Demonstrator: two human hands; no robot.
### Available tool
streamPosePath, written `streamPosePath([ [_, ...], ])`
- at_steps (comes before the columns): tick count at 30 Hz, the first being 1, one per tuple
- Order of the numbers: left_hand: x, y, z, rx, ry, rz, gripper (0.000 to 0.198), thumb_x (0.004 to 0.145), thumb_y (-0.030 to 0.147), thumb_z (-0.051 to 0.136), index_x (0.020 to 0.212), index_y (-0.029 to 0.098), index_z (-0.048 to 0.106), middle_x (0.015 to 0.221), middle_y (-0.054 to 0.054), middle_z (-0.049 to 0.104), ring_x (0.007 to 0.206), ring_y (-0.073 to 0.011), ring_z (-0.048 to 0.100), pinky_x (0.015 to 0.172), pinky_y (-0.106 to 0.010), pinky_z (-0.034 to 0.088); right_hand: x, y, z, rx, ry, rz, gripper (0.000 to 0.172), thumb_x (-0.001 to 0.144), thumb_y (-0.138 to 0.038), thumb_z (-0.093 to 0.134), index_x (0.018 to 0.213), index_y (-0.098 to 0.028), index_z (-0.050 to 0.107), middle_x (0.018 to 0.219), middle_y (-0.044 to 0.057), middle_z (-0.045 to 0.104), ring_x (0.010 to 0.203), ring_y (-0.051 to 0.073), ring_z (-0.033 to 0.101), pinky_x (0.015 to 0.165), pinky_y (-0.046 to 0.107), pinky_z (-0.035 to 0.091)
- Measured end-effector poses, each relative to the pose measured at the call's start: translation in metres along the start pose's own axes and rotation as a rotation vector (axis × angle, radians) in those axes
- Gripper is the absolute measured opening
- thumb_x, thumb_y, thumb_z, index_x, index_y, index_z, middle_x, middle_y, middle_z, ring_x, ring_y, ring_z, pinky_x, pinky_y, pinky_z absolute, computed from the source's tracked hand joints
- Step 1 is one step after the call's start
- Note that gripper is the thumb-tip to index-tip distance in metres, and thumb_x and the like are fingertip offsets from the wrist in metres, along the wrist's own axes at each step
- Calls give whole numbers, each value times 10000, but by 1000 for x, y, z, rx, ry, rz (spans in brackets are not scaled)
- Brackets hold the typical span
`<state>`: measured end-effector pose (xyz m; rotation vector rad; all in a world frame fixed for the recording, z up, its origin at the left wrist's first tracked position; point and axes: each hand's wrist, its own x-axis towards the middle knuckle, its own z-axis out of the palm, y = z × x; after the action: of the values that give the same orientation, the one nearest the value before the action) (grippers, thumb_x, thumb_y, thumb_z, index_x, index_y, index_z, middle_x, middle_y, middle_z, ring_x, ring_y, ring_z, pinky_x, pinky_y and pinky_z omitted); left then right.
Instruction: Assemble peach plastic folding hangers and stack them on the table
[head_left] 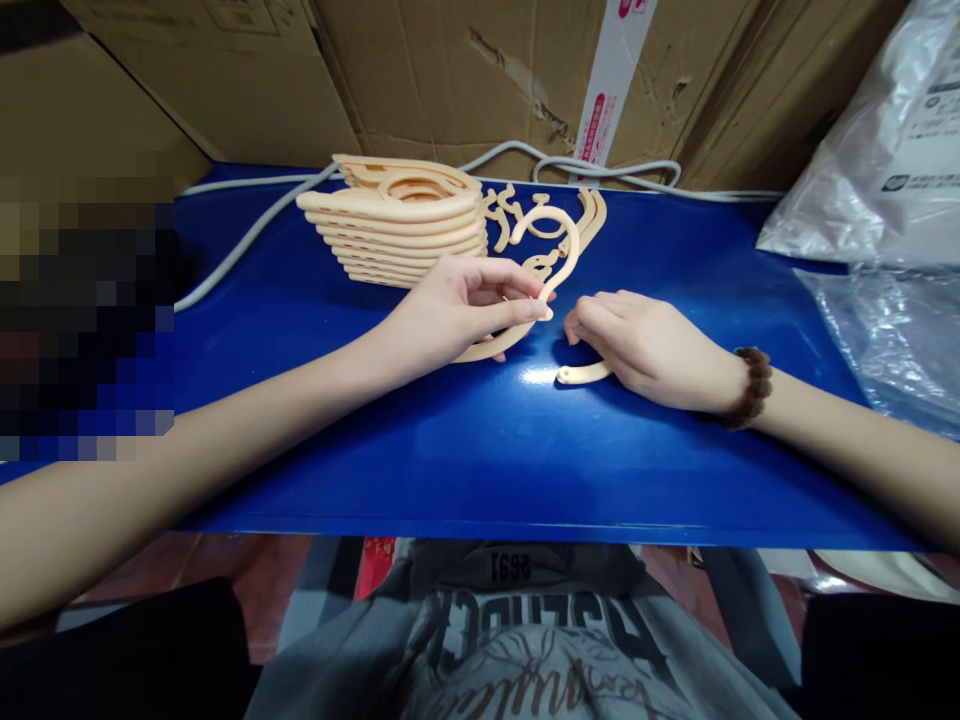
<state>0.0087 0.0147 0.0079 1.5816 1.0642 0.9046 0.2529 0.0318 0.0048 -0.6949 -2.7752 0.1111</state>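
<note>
My left hand (469, 300) pinches a curved, cream-coloured plastic piece (568, 262), whose arc rises to the right of the fingers and also shows beneath them. Just to the right is my right hand (634, 340), its fingers curled and a brown band at the wrist. A short cream strip (583, 374) with a rounded end sticks out from under that hand; the hidden fingertips do not show how it is held. Behind my left hand stands a stack of cream plastic frames (405, 225). Several small cream parts (504, 215) lie beside the stack.
The blue tabletop (480, 450) carries a white cable (255, 235) along its back and left. Brown cardboard (450, 80) stands behind. Clear plastic bags (885, 160) lie at the right, and a pixelated area covers the far left.
</note>
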Motion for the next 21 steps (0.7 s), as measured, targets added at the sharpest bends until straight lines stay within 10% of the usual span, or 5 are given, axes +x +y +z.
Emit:
streamPosePath([
  [12,-1,0,0,5,-15,5,310,774,397,859,966,167,779,991,-56,774,817,-180,693,587,-236,599,-1,-6,-5,47,45,22,370,1069,-508,448,908,-198,572,819,39,640,709,170,565,668,288,379],
  [21,0,-3,-1,2,-7,3,263,818,367,817,986,170,772,1000,-62,776,822,-187,704,573,-240,601,0,-7,-5,-100,-5,-218,56,862,-263,520,872,-213,542,824,46,576,736,197,477,696,324,376],
])
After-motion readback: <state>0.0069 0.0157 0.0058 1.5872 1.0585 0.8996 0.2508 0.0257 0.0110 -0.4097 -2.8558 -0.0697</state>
